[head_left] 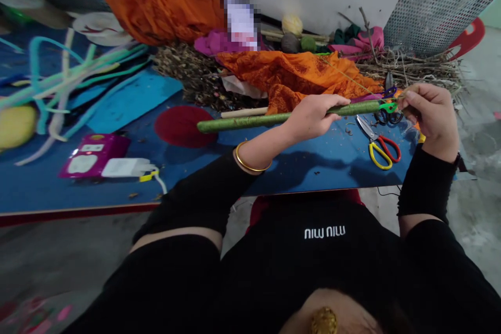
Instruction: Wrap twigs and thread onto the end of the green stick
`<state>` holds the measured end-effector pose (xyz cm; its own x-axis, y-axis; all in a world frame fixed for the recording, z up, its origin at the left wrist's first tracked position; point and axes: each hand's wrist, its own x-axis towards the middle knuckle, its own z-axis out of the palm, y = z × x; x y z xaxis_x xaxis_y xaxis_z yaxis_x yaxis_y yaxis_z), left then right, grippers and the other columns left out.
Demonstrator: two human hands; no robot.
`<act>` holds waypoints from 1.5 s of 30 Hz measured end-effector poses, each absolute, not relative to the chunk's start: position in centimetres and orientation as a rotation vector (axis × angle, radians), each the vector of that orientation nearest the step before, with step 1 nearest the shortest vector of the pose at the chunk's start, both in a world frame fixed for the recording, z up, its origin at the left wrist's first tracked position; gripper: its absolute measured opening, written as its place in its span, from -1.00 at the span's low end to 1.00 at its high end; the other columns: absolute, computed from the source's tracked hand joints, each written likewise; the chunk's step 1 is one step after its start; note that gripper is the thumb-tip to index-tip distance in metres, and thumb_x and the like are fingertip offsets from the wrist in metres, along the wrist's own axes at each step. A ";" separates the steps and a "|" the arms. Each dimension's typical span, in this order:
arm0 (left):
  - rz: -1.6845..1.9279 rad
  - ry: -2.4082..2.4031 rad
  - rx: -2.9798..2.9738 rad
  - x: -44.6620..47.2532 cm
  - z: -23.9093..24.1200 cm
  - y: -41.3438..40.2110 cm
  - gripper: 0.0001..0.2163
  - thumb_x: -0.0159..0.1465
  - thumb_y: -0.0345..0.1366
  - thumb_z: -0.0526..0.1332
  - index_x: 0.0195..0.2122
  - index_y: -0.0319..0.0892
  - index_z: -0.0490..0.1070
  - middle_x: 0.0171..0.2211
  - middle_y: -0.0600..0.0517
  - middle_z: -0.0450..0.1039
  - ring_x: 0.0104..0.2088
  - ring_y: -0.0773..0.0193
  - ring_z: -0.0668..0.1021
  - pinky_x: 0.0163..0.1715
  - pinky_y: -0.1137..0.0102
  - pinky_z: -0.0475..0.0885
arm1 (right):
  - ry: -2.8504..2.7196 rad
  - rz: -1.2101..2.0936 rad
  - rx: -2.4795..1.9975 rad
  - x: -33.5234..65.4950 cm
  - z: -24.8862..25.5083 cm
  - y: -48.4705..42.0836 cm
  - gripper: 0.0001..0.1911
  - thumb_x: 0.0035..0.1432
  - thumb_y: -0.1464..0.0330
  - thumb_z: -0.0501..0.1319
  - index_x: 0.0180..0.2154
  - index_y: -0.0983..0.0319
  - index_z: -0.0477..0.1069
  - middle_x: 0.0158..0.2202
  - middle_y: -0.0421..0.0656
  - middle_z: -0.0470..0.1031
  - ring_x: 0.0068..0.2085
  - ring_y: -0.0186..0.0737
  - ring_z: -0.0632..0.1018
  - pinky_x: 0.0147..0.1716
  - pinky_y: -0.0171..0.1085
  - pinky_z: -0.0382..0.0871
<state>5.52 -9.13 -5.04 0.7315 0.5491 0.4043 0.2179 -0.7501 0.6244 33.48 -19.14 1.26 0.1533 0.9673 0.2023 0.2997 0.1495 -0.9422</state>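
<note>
My left hand point(313, 115) is wrapped round a stick point(246, 123) wound with green yarn, held slanting above the blue table. At the stick's right end, my right hand point(430, 115) has thumb and fingers pinched together, apparently on a thin strand of green yarn point(358, 84); the fingers hide part of it. A bright green plastic piece point(387, 108) sits near that end, close to the right fingertips. Below lie scissors point(379, 147) with one red and one yellow handle, blades parted. Dark-handled scissors point(389, 83) are partly hidden behind the stick's end.
Orange patterned cloth point(309, 75) and a heap of dry twigs point(415, 70) lie behind the stick. On the blue table point(235, 177) are a dark red disc point(176, 125), a magenta box point(94, 154) with a white plug, and pastel fuzzy strips point(78, 75). Yarn balls point(291, 25) rest farther back.
</note>
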 end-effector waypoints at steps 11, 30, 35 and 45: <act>0.683 0.419 2.012 3.9 0.1 -7.5 -0.69 0.28 -0.44 0.30 0.04 -0.21 0.62 -0.18 -0.02 0.69 -0.23 0.21 0.69 -0.23 0.32 0.64 | -1.395 0.276 -1.546 31.6 -7.3 -12.6 -0.56 0.22 -0.01 0.31 -0.51 0.12 0.29 -0.50 -0.25 0.30 -0.32 -0.18 0.41 -0.21 -0.16 0.45; 0.712 0.425 1.982 5.6 0.2 -3.5 -0.72 0.27 -0.39 0.36 0.02 -0.21 0.63 -0.29 -0.03 0.66 -0.29 0.15 0.70 -0.25 0.17 0.68 | -1.219 0.049 -0.913 22.1 -5.1 -15.8 -0.55 0.48 0.01 -0.06 -0.36 0.07 0.35 -0.28 -0.11 0.43 -0.03 -0.02 0.64 0.09 0.09 0.53; 0.729 0.433 1.991 6.3 -0.8 -4.2 -0.69 0.29 -0.40 0.35 0.06 -0.19 0.59 -0.20 -0.05 0.68 -0.21 0.13 0.71 -0.18 0.17 0.68 | -1.343 0.140 -1.102 22.4 -5.4 -14.8 -0.34 0.50 -0.08 -0.35 -0.13 0.00 0.45 -0.49 -0.20 0.20 -0.47 -0.10 0.47 -0.27 0.00 0.52; 0.925 0.472 2.044 6.9 -2.3 -7.4 -0.72 0.28 -0.40 0.28 0.02 -0.17 0.55 -0.02 -0.02 0.68 0.03 0.08 0.70 0.12 0.13 0.64 | -1.231 0.165 -1.223 21.0 -4.6 -17.6 -0.40 0.49 -0.13 -0.18 -0.13 0.04 0.49 -0.46 -0.17 0.29 -0.45 -0.15 0.42 -0.40 -0.09 0.42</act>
